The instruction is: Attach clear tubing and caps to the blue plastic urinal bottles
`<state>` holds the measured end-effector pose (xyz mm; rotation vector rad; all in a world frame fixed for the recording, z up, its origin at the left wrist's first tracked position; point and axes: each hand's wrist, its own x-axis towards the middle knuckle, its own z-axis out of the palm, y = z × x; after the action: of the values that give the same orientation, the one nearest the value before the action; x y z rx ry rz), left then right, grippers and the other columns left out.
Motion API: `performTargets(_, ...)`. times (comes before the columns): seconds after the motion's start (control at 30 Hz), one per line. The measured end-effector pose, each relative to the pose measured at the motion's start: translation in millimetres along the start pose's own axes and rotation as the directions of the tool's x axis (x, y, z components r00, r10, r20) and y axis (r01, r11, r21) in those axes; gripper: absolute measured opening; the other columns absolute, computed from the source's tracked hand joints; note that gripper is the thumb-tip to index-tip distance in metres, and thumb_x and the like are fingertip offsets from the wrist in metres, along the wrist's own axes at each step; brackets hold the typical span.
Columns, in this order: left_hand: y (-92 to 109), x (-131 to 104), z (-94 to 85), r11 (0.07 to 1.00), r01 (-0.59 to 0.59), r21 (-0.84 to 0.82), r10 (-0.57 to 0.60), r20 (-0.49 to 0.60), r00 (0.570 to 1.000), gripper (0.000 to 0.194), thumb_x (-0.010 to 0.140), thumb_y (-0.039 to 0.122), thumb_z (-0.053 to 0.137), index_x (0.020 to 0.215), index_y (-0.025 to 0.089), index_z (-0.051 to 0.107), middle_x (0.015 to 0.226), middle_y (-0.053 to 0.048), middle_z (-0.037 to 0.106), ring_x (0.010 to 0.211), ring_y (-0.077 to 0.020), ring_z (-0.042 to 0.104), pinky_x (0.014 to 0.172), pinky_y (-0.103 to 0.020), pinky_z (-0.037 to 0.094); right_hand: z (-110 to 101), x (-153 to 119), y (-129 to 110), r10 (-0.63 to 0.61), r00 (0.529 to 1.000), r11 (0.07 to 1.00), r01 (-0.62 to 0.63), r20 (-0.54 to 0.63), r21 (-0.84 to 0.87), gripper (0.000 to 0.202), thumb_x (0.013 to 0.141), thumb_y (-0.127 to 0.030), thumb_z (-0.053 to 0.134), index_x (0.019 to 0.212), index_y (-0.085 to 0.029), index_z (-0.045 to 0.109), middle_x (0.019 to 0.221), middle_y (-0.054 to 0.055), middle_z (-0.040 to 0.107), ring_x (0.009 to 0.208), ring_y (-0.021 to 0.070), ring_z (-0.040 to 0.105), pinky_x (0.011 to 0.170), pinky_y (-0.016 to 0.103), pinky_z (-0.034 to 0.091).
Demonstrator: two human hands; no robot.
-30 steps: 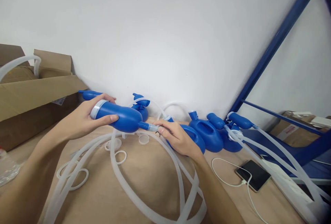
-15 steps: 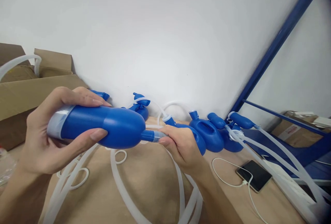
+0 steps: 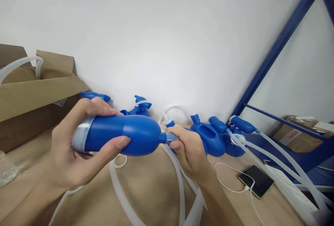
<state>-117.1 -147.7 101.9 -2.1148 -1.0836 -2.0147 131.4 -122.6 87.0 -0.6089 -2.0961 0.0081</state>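
My left hand [image 3: 75, 149] is wrapped round a blue plastic bottle-shaped piece [image 3: 141, 134] with a clear band at its wide left end. Its narrow nozzle points right, where a clear tube end [image 3: 171, 137] sits against it. My right hand [image 3: 189, 149] pinches that tube end between thumb and fingers; the rest of the tube there is hidden by the hand. The piece lies level above the brown surface. Behind my right hand stand blue jugs [image 3: 208, 137] with handles, some with smaller blue pieces and white tubes.
An open cardboard box [image 3: 39, 97] is at the left, with a clear plastic item [image 3: 6, 170] below it. White tubes [image 3: 122, 198] cross the front. A phone [image 3: 257, 180] on a cable lies right, near a power strip [image 3: 292, 187] and blue frame [image 3: 276, 45].
Both hands have moved right and slightly down with the blue piece, my left hand farther. The nozzle and my right hand are closer together.
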Motion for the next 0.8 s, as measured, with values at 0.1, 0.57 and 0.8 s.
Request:
performTargets(0.1,-9.2,0.0,7.9,0.994,0.029,-0.109,-0.024,0.045,0.999,0.033,0.072,0.036,0.08,0.099,0.036,0.062,0.096,-0.003,0.068,0.087,-0.0305,0.069,0.075,-0.048,0.057,-4.3,-1.9,0.6,0.044,0.999,0.998,-0.044,-0.002,0.036,0.054,0.108,-0.058,0.025,0.111,-0.023,0.067,0.081,0.005,0.069,0.066,0.0181,0.061,0.065,0.031,0.048)
performTargets(0.57,-40.8,13.4,5.8,0.993,0.115,0.012,-0.114,-0.065,0.991,0.024,0.079,0.041,0.079,0.092,0.024,0.069,0.09,0.002,0.073,0.078,-0.0176,0.064,0.068,-0.028,0.051,5.2,0.1,38.4,0.36,0.933,0.854,-0.327,-0.006,0.405,0.034,0.093,-0.041,0.074,0.124,-0.028,0.065,0.114,0.003,0.074,0.107,0.0206,0.072,0.099,0.036,0.055)
performTargets(0.8,-41.4,13.0,10.0,0.986,0.168,-0.017,-0.169,-0.067,0.983,0.026,0.077,0.043,0.08,0.09,0.024,0.069,0.09,0.001,0.073,0.08,-0.0189,0.065,0.07,-0.029,0.051,12.9,5.9,33.4,0.237,0.955,0.929,-0.169,-0.177,0.329,0.022,0.093,-0.036,0.075,0.113,-0.029,0.076,0.12,0.005,0.076,0.118,0.0233,0.069,0.101,0.038,0.057)
